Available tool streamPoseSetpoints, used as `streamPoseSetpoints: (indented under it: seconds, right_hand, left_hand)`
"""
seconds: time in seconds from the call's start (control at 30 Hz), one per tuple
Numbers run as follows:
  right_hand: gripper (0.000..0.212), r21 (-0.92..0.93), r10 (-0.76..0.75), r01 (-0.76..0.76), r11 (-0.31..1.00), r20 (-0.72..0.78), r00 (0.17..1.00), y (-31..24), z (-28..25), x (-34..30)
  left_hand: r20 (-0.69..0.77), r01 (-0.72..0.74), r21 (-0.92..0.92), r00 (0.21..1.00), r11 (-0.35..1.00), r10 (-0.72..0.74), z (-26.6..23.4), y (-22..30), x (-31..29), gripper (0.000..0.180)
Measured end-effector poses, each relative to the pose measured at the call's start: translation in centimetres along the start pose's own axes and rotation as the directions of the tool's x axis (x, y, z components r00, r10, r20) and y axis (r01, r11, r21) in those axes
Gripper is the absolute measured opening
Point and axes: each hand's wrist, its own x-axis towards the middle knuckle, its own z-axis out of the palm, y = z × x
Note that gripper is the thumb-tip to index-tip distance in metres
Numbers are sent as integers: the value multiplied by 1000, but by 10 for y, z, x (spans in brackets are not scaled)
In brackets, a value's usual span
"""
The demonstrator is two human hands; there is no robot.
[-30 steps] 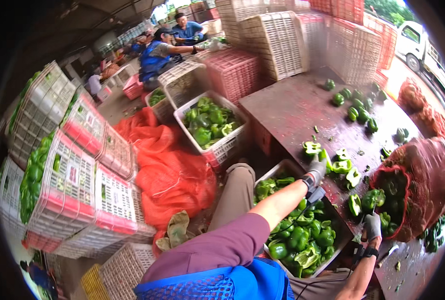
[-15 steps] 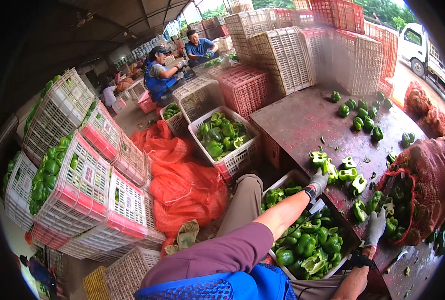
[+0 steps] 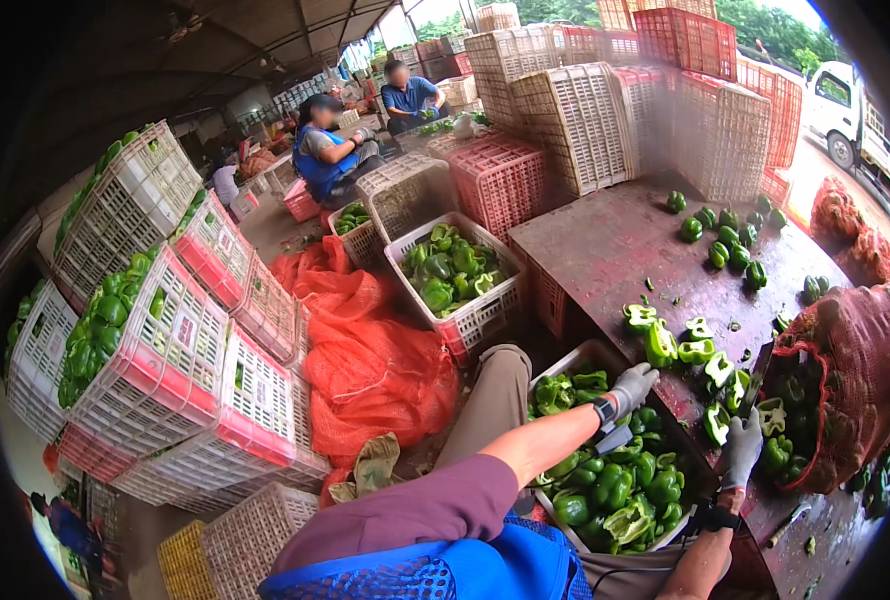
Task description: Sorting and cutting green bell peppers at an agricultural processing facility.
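Observation:
My left hand (image 3: 633, 388), in a grey work glove, is above the table's near edge and the pepper crate. Its fingers point toward the cut peppers, loosely extended, and I see nothing in them. My right hand (image 3: 740, 450), gloved too, is closed round a knife (image 3: 758, 376) whose dark blade points away from me. Halved green bell peppers (image 3: 696, 351) lie on the table, their pale insides showing. Below my arms, a crate (image 3: 605, 350) holds green peppers (image 3: 613, 487), some of them cut open.
A red mesh sack (image 3: 845, 355) of peppers lies open on the table's right. Whole peppers (image 3: 730, 240) sit toward its far end. Pepper-filled crates (image 3: 180, 325) are stacked at left, near orange netting (image 3: 365, 360). Two people (image 3: 330, 150) sit working beyond, and a truck (image 3: 831, 110) stands outside.
My left hand has drawn back slightly from the halved peppers toward the crate. My right hand has shifted slightly, and the knife blade now shows clearly. The view has tilted slightly.

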Motion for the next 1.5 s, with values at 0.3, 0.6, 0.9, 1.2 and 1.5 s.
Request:
streamPoseSetpoints:
  seconds: [0.3, 0.6, 0.9, 1.2, 1.5]
  right_hand:
    - [43, -11, -35, 35, 999, -9, 999, 14, -1, -4]
    - [43, 71, 20, -27, 997, 100, 995, 4, -17, -23]
    - [42, 70, 5, -13, 997, 109, 994, -1, -29, -28]
    - [33, 389, 87, -145, 910, 164, 983, 2, -36, -31]
    - [34, 662, 354, 164, 731, -574, 739, 163, -125, 43]
  left_hand:
    - [195, -205, 204, 967, 957, 165, -3, -25, -85, 61]
    - [151, -302, 451, 953, 840, 262, -38, -27, -124, 62]
    - [179, -267, 427, 961, 864, 209, -49, -32, -119, 58]
    - [210, -247, 448, 963, 859, 167, -53, -56, -116, 59]
    - [228, -266, 395, 956, 879, 187, -47, -46, -114, 60]
